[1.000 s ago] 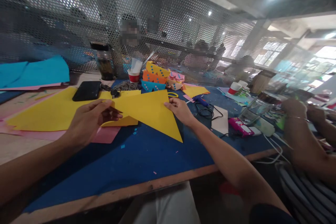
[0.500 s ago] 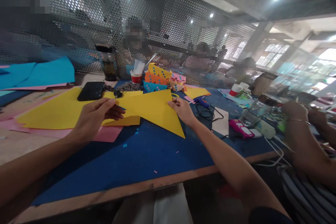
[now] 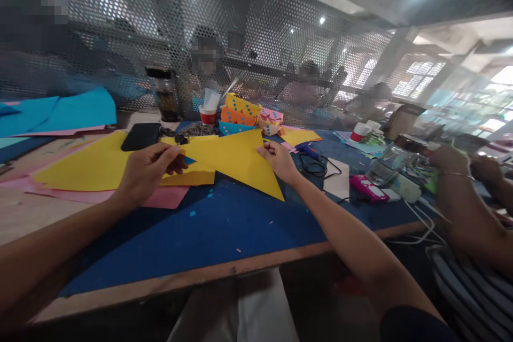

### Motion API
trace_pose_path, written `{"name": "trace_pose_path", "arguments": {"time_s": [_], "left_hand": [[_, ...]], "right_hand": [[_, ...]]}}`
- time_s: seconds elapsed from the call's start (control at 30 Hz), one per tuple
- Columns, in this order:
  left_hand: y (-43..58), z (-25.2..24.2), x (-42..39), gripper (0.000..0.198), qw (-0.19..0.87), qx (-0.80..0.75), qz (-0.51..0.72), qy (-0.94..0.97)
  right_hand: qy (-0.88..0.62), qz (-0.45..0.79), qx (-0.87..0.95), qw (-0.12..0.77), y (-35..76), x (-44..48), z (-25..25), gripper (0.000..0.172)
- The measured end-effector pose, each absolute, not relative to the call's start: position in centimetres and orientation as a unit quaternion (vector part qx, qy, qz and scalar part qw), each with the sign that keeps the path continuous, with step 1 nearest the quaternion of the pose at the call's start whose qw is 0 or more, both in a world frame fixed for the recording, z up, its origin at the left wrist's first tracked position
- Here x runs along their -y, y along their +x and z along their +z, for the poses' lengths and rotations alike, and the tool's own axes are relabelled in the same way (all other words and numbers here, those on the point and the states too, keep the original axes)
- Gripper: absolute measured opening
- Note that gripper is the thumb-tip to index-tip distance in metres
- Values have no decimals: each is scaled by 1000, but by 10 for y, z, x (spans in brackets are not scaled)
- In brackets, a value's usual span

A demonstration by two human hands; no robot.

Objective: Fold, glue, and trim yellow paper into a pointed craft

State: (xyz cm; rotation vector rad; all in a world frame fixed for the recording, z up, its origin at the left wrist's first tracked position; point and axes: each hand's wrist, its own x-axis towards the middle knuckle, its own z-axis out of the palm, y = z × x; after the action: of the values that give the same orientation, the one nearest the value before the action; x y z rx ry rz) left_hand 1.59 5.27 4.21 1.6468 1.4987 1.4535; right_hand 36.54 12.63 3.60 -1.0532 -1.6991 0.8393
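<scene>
Plainly, the surface (image 3: 236,224), mostly blue, carries yellow sheets (image 3: 80,168) at left, lying over pink ones. Over its middle, the yellow paper (image 3: 240,157) spans both hands: the left hand (image 3: 146,173) pinches its narrow end, thumb against fingers, while the right hand (image 3: 279,161) pinches its wider end near the upper corner. A phone (image 3: 140,137) lies by the sheets' far edge, a cup (image 3: 208,115) behind the paper, and a blue scrap (image 3: 193,214) in front.

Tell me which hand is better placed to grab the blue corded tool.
Probably the right hand: it's nearer the blue tool, though it holds the yellow paper; the left hand is farther.
</scene>
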Motion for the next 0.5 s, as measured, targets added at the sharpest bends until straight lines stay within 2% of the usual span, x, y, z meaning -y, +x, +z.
{"name": "trace_pose_path", "arguments": {"time_s": [0.33, 0.5], "left_hand": [[10, 36, -57, 38, 210, -551, 516, 621], [10, 39, -56, 40, 194, -548, 512, 632]], "right_hand": [[-411, 341, 704, 468, 365, -130, 36, 54], [-410, 332, 705, 475, 363, -132, 36, 55]]}}
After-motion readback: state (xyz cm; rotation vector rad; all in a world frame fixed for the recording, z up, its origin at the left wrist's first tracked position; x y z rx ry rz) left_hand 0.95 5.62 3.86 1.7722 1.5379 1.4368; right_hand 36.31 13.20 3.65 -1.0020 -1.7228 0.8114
